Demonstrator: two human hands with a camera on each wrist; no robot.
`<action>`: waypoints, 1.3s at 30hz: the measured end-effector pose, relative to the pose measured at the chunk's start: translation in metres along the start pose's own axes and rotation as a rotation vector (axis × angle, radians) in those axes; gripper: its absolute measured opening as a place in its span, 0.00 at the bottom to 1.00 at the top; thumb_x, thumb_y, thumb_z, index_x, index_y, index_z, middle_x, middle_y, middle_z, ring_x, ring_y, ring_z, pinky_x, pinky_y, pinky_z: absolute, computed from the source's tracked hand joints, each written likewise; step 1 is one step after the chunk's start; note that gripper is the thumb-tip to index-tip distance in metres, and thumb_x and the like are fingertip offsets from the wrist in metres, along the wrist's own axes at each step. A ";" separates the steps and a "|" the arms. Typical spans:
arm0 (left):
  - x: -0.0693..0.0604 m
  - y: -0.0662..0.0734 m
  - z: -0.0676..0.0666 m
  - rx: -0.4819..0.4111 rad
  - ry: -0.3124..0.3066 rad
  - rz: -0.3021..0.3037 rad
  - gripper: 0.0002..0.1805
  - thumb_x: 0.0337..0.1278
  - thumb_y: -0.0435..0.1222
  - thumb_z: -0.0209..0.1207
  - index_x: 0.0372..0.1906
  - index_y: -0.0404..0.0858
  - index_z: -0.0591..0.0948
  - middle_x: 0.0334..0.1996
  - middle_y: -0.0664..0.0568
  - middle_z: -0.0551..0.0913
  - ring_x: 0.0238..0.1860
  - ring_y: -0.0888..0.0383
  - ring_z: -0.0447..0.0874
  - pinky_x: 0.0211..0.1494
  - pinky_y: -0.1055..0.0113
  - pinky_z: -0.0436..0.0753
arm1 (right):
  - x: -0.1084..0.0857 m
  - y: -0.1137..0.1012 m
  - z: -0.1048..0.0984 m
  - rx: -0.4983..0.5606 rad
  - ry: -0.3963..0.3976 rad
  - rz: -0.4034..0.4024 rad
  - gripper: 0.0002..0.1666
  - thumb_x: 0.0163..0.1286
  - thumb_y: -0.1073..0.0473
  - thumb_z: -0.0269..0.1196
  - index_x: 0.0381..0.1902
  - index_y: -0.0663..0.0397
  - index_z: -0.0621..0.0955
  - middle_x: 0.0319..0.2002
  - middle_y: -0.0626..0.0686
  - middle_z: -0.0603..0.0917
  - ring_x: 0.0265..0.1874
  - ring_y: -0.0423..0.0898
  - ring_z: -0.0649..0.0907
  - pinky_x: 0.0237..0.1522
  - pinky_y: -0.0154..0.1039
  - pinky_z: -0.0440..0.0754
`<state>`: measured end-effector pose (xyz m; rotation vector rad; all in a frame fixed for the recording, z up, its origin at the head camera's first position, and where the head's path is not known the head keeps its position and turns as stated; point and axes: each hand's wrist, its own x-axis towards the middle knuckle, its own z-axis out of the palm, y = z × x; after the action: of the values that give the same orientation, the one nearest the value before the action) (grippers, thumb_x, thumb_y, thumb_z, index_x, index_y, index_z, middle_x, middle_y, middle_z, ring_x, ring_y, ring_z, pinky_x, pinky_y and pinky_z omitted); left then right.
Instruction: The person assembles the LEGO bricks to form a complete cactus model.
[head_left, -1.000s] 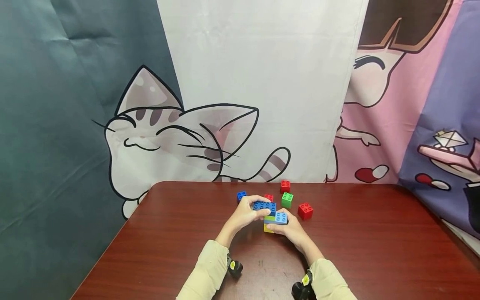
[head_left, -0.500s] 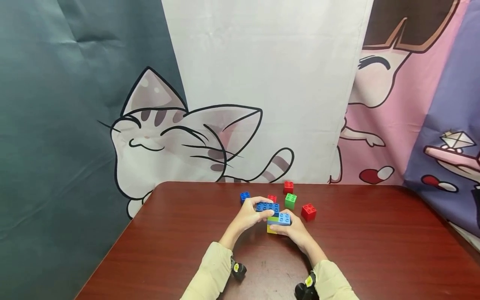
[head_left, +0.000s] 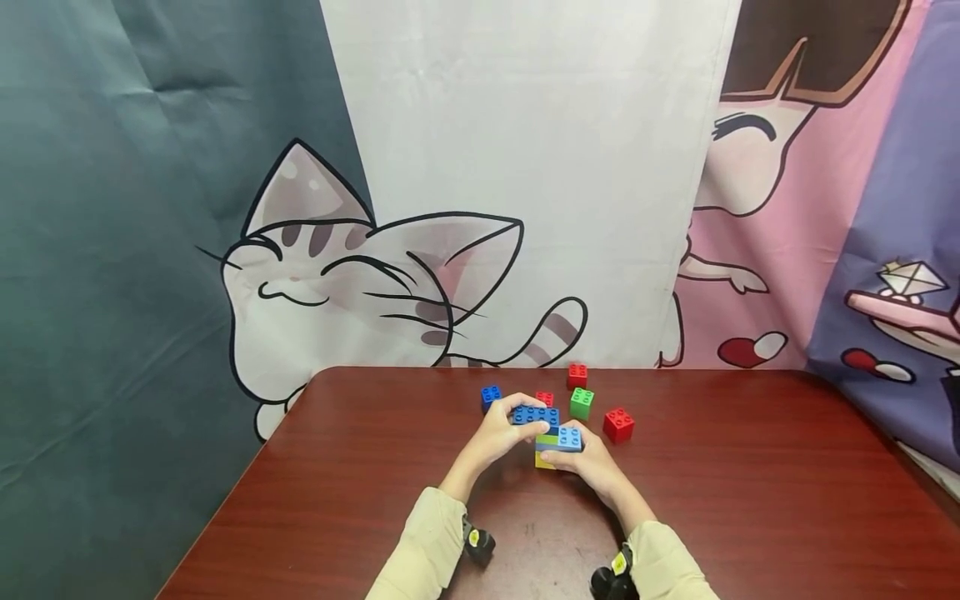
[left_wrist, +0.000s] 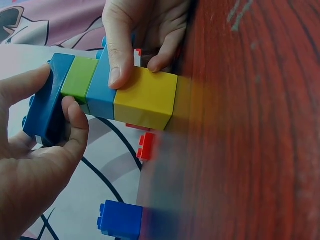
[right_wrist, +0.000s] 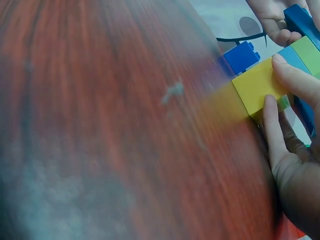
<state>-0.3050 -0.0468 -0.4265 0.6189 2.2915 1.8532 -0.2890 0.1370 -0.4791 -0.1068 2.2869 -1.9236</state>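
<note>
A stack of bricks stands on the table: a yellow brick (left_wrist: 146, 97) at the bottom, a light blue brick (head_left: 569, 439) above it, then a green brick (left_wrist: 80, 78), and a dark blue brick (head_left: 536, 416) on top. My left hand (head_left: 497, 434) pinches the dark blue brick between thumb and fingers; it juts out to the left of the green one. My right hand (head_left: 592, 463) grips the lower bricks from the right, its thumb across the yellow and light blue bricks in the left wrist view.
Behind the stack on the brown table (head_left: 360, 467) lie a blue brick (head_left: 491, 397), a green brick (head_left: 581, 403) and several red bricks, one (head_left: 618, 425) to the right, another (head_left: 577, 375) near the far edge. A printed curtain (head_left: 600, 167) hangs beyond.
The head view has shifted slightly. Both hands keep the same hold on the stack, and the bricks stand as before.
</note>
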 end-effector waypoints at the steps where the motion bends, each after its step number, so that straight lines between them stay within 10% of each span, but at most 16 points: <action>1: 0.002 -0.004 0.000 0.006 -0.004 -0.009 0.17 0.59 0.32 0.62 0.53 0.30 0.79 0.46 0.35 0.80 0.33 0.47 0.82 0.46 0.55 0.87 | 0.000 0.000 0.000 0.000 -0.004 -0.001 0.28 0.60 0.56 0.70 0.53 0.58 0.71 0.45 0.53 0.84 0.39 0.44 0.82 0.43 0.36 0.85; 39: 0.004 -0.008 -0.006 0.046 -0.049 -0.014 0.18 0.60 0.39 0.63 0.54 0.39 0.78 0.53 0.42 0.77 0.41 0.59 0.79 0.50 0.63 0.86 | -0.001 -0.001 0.002 0.034 -0.002 0.020 0.28 0.61 0.57 0.70 0.55 0.59 0.71 0.47 0.54 0.84 0.41 0.44 0.83 0.47 0.41 0.86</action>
<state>-0.3123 -0.0521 -0.4322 0.6456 2.3076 1.7639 -0.2874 0.1351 -0.4788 -0.0815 2.2444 -1.9513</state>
